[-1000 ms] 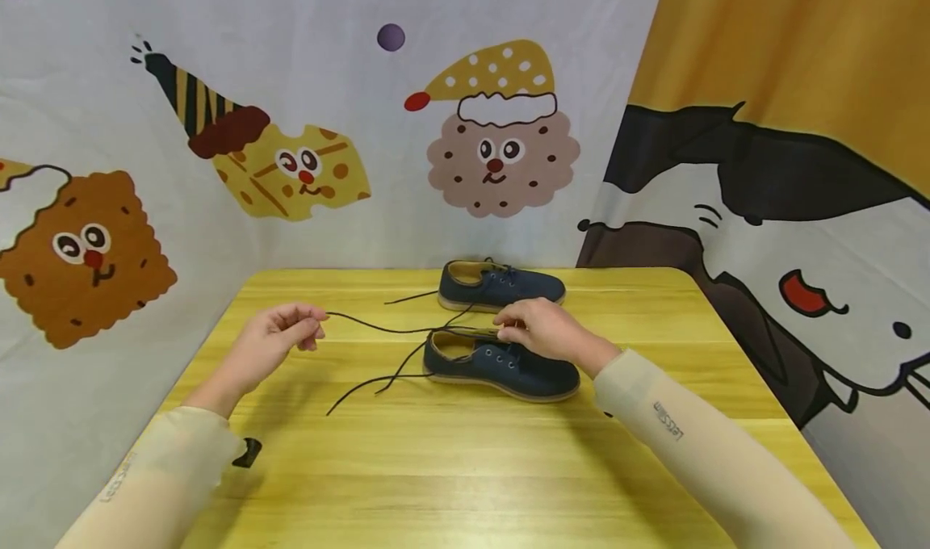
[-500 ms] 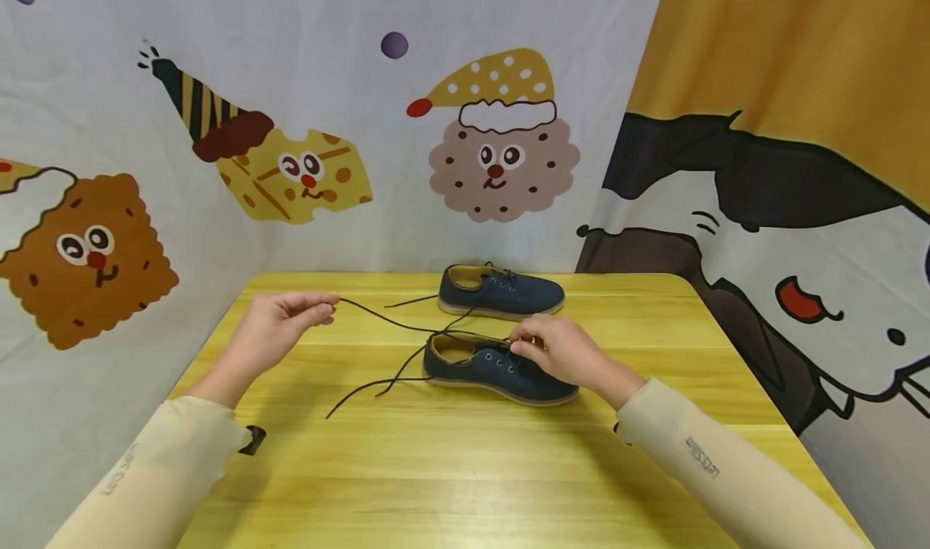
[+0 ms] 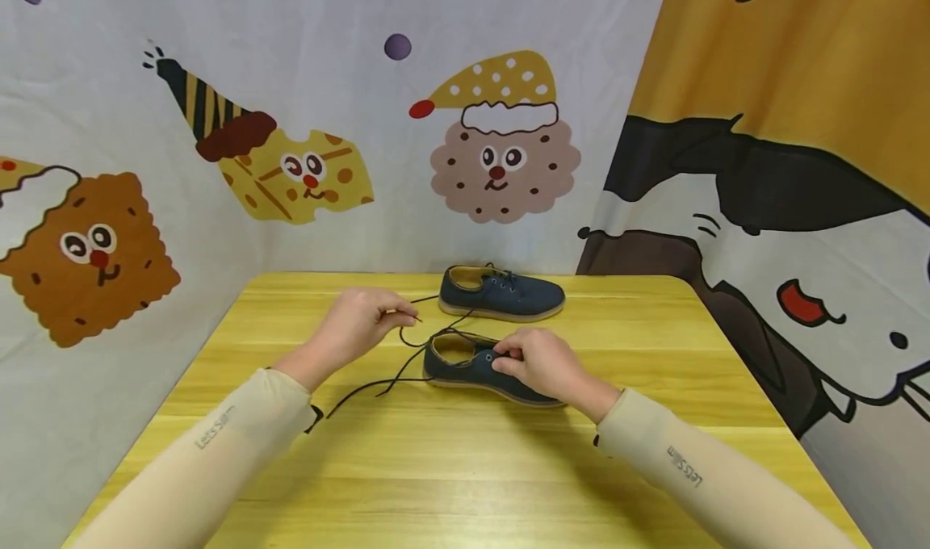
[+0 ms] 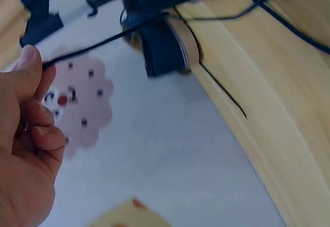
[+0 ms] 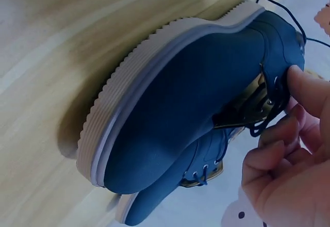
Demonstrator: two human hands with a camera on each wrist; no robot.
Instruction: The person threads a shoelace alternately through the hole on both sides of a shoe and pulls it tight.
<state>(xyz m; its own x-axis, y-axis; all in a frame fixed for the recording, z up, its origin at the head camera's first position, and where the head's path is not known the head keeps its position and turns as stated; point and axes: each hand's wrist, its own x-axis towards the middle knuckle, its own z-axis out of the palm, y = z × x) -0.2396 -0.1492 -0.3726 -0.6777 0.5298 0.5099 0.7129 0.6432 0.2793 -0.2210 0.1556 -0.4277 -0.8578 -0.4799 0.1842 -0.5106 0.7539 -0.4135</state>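
A navy shoe [image 3: 468, 375] with a pale sole lies on its sole near the middle of the table, toe to the right. My right hand [image 3: 541, 363] is at its eyelets; in the right wrist view the thumb presses on the eyelet flap and the other fingers curl beneath it. Left of the shoe, my left hand [image 3: 363, 323] pinches the end of a dark shoelace [image 4: 111, 40] between thumb and forefinger. That lace runs back to the shoe's heel side. Another lace end [image 3: 356, 389] trails on the tabletop. The toe cap is partly hidden by my right hand.
A matching navy shoe [image 3: 538, 295] with its lace trailing left stands just behind, near the far edge of the wooden table [image 3: 465, 484]. A cartoon-printed cloth [image 3: 327, 64] hangs close behind the table.
My left hand has moved right toward the shoe with the lace end, and the stretched lace now sags in a loop. My right hand has shifted slightly left along the eyelets.
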